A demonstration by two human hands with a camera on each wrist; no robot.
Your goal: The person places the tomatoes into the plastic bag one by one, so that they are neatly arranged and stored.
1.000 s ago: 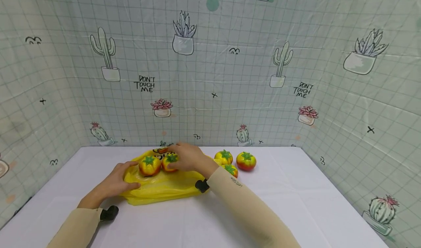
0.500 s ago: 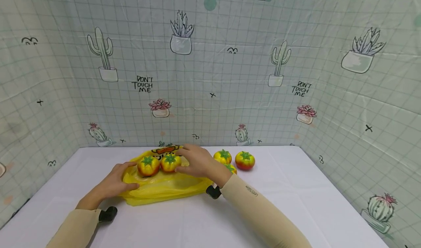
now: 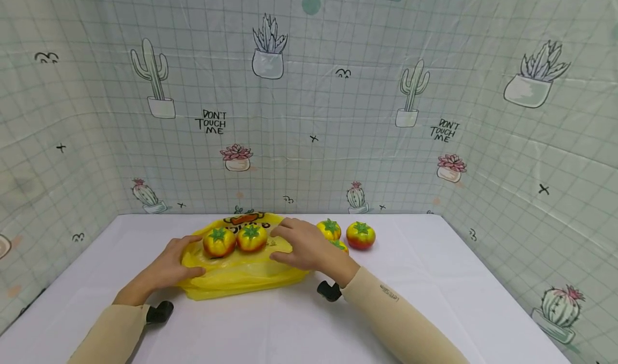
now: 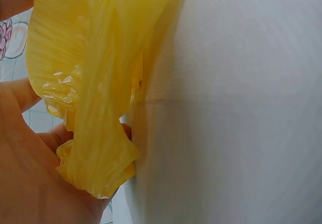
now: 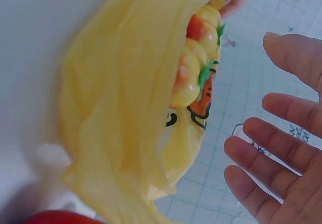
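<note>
With the left hand [image 3: 170, 268] pinning the edge of the crinkly yellow plastic bag [image 3: 241, 273] flat on the white table [image 3: 434, 278], I'd say the open-fingered, empty right hand [image 3: 304, 248] is best reaching for the nearest loose tomato [image 3: 330, 230], not bumping the two yellow-red toy tomatoes [image 3: 235, 239] sitting on the bag.

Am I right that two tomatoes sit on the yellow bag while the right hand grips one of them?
Not quite: the right hand is open beside the two tomatoes on the yellow bag, holding nothing, as the right wrist view shows.
</note>
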